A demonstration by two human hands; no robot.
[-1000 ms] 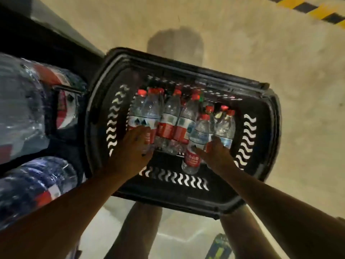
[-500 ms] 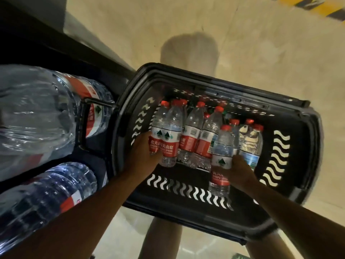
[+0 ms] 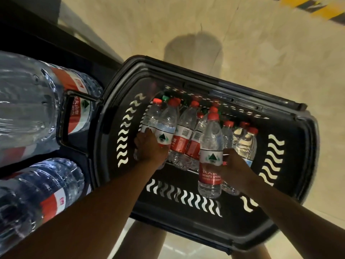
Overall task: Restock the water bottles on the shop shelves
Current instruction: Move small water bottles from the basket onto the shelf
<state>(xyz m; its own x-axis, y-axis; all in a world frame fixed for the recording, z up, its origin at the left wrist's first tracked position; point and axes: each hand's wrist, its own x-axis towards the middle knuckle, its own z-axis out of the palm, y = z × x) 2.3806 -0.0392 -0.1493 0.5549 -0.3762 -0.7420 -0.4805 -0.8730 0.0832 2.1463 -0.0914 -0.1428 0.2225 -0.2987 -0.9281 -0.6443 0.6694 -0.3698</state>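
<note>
Beige polished stone floor (image 3: 252,53) under a black slotted plastic shopping basket (image 3: 291,165) (wave-shaped cutouts in its walls)

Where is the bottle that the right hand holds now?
In the head view, the bottle is gripped by the right hand, raised over the black basket, right of the other bottles.

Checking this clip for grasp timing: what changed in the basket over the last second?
The right hand closed round a red-capped bottle and has raised it above its neighbours. The left hand went from resting on the left-end bottles to gripping them, barely lifted. The black basket and the large jugs beside it stayed put.
</note>
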